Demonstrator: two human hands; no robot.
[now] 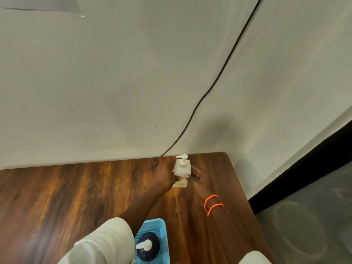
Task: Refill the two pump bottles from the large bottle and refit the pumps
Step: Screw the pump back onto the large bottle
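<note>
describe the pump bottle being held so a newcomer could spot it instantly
Start at the wooden table and follow it to its far right corner, where the black cable comes down the wall. The pale square pump bottle stands there, gripped by the left hand with the right hand beside it. Unlike the dark blue pump bottle in the blue tray, it is cream-white and tray-free.

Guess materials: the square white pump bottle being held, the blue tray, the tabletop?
Square white pump bottle: looks like translucent, matte plastic, with yellowish liquid showing through near its base. Blue tray: likely moulded plastic, with a smooth rim and a mesh-textured floor. Tabletop: wood or wood-look laminate, with dark streaky grain and a slight sheen; cannot tell which.
</note>
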